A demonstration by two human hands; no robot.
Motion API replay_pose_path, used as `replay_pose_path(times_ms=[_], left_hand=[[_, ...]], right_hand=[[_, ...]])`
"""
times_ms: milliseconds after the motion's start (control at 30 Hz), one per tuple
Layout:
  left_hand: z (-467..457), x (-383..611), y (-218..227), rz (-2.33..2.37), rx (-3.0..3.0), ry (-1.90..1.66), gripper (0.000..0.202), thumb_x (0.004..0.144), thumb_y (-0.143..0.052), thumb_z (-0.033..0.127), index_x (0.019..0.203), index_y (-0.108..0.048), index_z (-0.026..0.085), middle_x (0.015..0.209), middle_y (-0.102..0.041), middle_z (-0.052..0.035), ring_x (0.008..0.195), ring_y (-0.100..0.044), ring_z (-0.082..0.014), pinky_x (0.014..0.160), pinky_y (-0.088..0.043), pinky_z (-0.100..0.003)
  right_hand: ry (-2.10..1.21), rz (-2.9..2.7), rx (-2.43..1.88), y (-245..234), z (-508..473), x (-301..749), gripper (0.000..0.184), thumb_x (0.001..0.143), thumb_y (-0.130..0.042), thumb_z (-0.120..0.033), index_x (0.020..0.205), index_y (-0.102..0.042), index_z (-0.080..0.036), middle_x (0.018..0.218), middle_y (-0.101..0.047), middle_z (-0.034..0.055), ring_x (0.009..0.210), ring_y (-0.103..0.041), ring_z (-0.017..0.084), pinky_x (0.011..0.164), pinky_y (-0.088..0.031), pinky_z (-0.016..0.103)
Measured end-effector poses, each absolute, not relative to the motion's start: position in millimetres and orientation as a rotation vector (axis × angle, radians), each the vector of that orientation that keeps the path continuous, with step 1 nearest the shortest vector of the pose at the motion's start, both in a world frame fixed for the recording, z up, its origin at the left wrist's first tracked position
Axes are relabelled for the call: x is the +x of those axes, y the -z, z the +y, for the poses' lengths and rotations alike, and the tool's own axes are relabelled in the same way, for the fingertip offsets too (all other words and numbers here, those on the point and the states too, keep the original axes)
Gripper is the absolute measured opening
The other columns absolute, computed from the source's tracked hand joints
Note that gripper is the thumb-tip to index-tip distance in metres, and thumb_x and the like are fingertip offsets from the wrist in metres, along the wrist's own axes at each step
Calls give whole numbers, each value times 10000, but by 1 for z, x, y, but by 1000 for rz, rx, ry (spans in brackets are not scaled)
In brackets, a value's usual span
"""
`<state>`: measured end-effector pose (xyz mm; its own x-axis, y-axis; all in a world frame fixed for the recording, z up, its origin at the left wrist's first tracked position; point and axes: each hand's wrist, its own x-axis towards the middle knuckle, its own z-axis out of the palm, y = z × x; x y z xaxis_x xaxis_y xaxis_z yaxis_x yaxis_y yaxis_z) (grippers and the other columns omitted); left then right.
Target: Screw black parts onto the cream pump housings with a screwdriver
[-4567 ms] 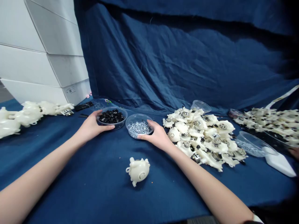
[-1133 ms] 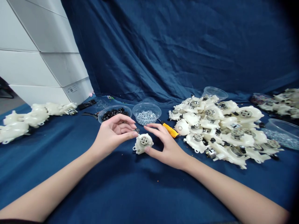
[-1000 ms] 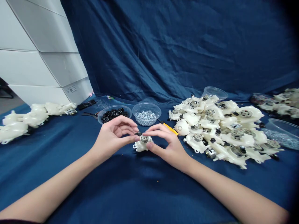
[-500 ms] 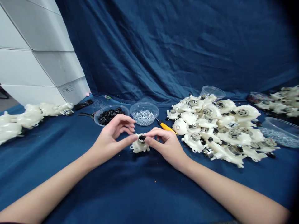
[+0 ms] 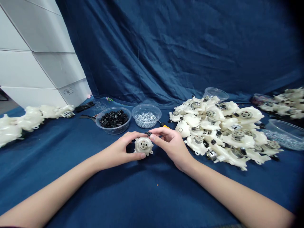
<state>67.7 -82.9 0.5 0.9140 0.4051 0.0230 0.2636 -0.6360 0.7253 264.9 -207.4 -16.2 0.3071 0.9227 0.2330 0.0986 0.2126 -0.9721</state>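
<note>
1. Dark blue cloth (image 5: 147, 196) covers the work surface, and the cream housing (image 5: 146, 152) seems to rest on it, in front of the person, its round motor (image 5: 144, 144) facing up.
2. Just now the left hand (image 5: 118, 152) has come onto this housing: its thumb presses the near edge and its fingers curve behind the far edge.
3. Half a second ago, the small black part (image 5: 148, 134) was over the motor; now it is at the housing's far right edge, pinched between thumb and fingertips of the right hand (image 5: 174, 147). Whether it touches the housing, I cannot tell.
4. I judge from this that the housing is steadied and the part is not attached to it.
5. About writing: the white boxes (image 5: 30, 68) carry one printed label (image 5: 68, 90), too small for reading. No brand can be read.
</note>
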Motion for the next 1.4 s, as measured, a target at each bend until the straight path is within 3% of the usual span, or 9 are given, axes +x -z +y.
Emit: replay_pose_path(times_ms=[200, 367, 467, 633, 900, 1133, 1400], left_hand=[[-85, 67, -5, 393, 2243, -222, 805, 742, -859, 491, 1438, -483, 344, 1269, -506, -20, 1233, -548, -220, 1118, -450, -401], [-83, 64, -6, 366, 2210, -197, 691, 704, -890, 459, 1303, -571, 329, 1222, -457, -9, 1141, -569, -185, 1044, -504, -368], [-83, 63, -6, 366, 2173, -202, 638, 672, -917, 430, 1197, -582, 291, 1222, -504, -11, 1118, -590, -189, 999, -524, -366], [-86, 64, -6, 358, 1914, -130, 610, 729, -891, 368, 1176, -492, 252, 1176, -667, -31, 1050, -673, -195, 913, -562, -361], [-82, 66, -2, 370, 1978, -373, 586, 704, -913, 314, 1136, -527, 229, 1159, -654, -39, 986, -667, -166, 833, -553, -290], [-77, 65, 0, 398, 1815, -356, 668, 713, -907, 277, 1221, -475, 247, 1220, -643, -48, 1033, -675, -174, 891, -560, -317], [-80, 67, -7, 440, 1546, -364, 737, 679, -916, 242, 1289, -501, 258, 1240, -606, -62, 993, -687, -182, 808, -590, -283]], right_hand=[[-826, -1106, -1163, 15, -209, 264, 247, 823, -849, -397, 1021, -787, -263, 981, -792, 35, 923, -706, 208, 813, -505, 363], [-799, -1123, -1174, 13, -208, 265, 244, 825, -846, -378, 1021, -781, -248, 1006, -789, 44, 924, -700, 205, 783, -494, 346], [-766, -1141, -1175, 13, -208, 265, 227, 834, -833, -343, 1026, -775, -236, 1033, -782, 46, 887, -688, 191, 758, -493, 335], [-723, -1159, -1200, 12, -208, 266, 238, 836, -825, -301, 1059, -772, -237, 1071, -776, 41, 854, -685, 171, 705, -456, 310], [-691, -1165, -1265, 11, -209, 266, 276, 852, -805, -343, 1110, -793, -247, 945, -767, 39, 783, -657, 173, 677, -452, 318], [-782, -1070, -1148, 9, -208, 266, 290, 927, -734, -357, 1206, -745, -276, 1154, -757, 42, 1064, -685, 195, 918, -516, 336], [-971, -966, -1130, 9, -209, 268, 291, 950, -700, -466, 1143, -770, -260, 1014, -769, 46, 913, -648, 167, 743, -462, 274]])
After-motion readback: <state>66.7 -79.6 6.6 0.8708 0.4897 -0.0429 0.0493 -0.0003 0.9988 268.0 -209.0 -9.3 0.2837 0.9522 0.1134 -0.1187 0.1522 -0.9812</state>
